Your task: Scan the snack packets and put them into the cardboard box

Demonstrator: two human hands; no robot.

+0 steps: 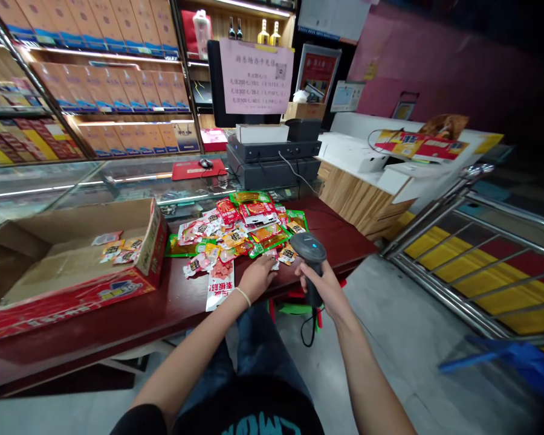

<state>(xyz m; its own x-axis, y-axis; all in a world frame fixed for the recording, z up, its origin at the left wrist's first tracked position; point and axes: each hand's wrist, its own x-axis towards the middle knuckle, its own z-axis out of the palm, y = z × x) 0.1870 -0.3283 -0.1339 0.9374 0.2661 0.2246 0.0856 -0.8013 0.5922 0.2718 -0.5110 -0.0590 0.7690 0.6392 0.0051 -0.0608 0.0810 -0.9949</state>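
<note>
My right hand (pixel 327 289) is wrapped round the handle of a dark handheld barcode scanner (pixel 309 246), with a blue light on its head and a cable hanging below. At the near edge of a heap of snack packets (pixel 233 238), my left hand (pixel 257 279) has its fingers bent over a small white-and-pink snack packet (pixel 272 258), which they partly hide. The heap mixes green, red, orange and white packets. A long white packet (pixel 220 287) with a red picture lies just left of that hand. Small orange-and-white packets (pixel 287 256) lie by the scanner.
On the left stands an open cardboard box (pixel 84 296) with several small packets inside. Behind the heap are a monitor (pixel 216 84) with a paper sign, a cash drawer (pixel 276 172) and a mouse (pixel 205 163). A metal railing (pixel 435 211) stands at right.
</note>
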